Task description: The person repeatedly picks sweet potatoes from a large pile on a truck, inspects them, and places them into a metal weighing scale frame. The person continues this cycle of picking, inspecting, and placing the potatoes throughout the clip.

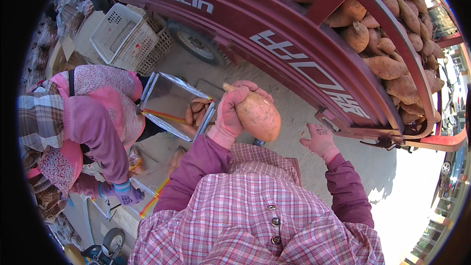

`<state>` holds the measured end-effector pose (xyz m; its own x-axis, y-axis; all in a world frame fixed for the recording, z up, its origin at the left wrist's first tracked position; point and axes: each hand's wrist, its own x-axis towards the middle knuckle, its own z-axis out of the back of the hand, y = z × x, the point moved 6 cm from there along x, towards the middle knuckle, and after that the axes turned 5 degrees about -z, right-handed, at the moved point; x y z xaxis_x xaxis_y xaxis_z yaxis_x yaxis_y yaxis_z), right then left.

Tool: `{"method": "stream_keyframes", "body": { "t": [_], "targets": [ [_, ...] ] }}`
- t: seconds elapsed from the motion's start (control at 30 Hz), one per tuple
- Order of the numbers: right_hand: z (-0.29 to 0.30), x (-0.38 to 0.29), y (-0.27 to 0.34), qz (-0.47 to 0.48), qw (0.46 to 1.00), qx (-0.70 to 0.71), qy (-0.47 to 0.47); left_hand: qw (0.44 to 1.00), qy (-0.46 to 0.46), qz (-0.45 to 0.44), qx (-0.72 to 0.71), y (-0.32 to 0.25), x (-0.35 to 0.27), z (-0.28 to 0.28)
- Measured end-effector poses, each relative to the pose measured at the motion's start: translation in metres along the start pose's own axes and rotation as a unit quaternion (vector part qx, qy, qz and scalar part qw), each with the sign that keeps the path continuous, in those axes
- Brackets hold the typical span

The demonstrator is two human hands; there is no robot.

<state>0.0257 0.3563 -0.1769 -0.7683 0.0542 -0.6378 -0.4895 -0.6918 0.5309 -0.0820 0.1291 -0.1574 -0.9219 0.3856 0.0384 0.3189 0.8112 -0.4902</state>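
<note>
A pink work glove covers my left hand [235, 108], which grips a large sweet potato [258, 116] in front of my chest. The root is thick and pinkish-orange, with a narrow stem end pointing up and left. My right hand [321, 140], also gloved in pink, is held out to the right with its fingers apart and nothing in it, near the truck bed's lower side. Left of my left hand stands an open bag on a metal frame [173, 80], with several small sweet potatoes [197, 113] inside it.
A maroon truck bed [235, 18] heaped with sweet potatoes [386, 67] runs across the top and right. White plastic crates [121, 36] stand beside its wheel [195, 42]. A co-worker [92, 125] in a purple sleeve bends at the left, gloved hand near another clear bag [147, 191].
</note>
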Motion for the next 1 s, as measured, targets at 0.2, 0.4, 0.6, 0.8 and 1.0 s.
{"method": "stream_keyframes", "body": {
  "t": [0.2, 0.4, 0.6, 0.8, 1.0],
  "targets": [
    [-0.005, 0.013, 0.056, 0.114, 0.932, 0.339, 0.052, 0.998, -0.063, 0.004, -0.014, 0.014, -0.007, 0.005],
    [-0.042, 0.003, 0.122, 0.159, 0.822, 0.518, 0.174, 0.981, -0.194, -0.018, 0.003, 0.021, -0.01, 0.013],
    [-0.068, 0.008, 0.107, 0.055, 0.843, 0.44, 0.303, 0.941, -0.314, -0.009, 0.123, 0.007, -0.037, 0.051],
    [-0.091, 0.03, 0.102, -0.082, 0.732, 0.519, 0.433, 0.824, -0.494, -0.164, 0.223, -0.053, -0.101, 0.134],
    [-0.105, 0.049, 0.158, 0.143, 0.9, 0.309, 0.271, 0.916, -0.387, -0.033, 0.103, -0.023, -0.132, 0.09]
  ]
}}
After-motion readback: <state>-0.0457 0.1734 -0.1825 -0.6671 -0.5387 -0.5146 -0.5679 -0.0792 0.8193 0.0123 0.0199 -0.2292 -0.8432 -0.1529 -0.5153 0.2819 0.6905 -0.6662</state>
